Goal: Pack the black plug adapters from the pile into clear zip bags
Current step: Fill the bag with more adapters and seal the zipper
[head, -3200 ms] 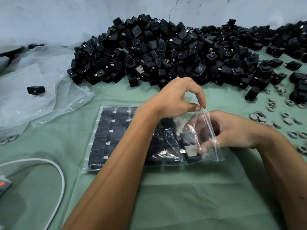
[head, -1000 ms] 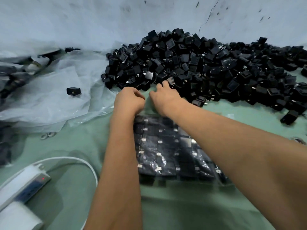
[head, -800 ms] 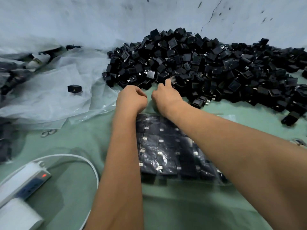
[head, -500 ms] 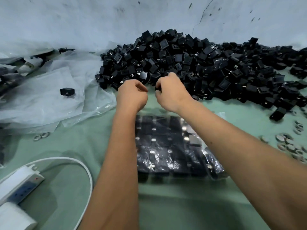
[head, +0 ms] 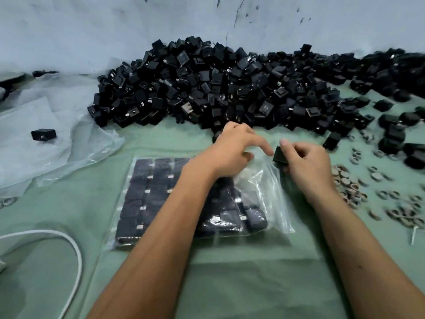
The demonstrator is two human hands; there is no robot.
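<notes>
A big pile of black plug adapters (head: 230,88) lies along the wall. In front of it a clear zip bag (head: 272,199) lies flat on the green cloth. It holds rows of adapters, and its mouth faces right. My left hand (head: 230,155) is over the bag's upper right part. Its thumb and fingers pinch the film at the mouth, and its index finger points right. Just right of the mouth, my right hand (head: 308,164) pinches one black adapter (head: 280,155). My left forearm hides the middle of the bag.
Crumpled clear plastic sheets (head: 57,153) cover the left side, with a lone adapter (head: 43,134) on them. A white cable (head: 77,249) curves at the lower left. Several small grey rings (head: 349,183) are scattered on the right. Loose adapters (head: 391,134) lie at the far right.
Both hands have come back from the edge of the pile to the bag's mouth. My right hand now holds one adapter. The view has shifted left.
</notes>
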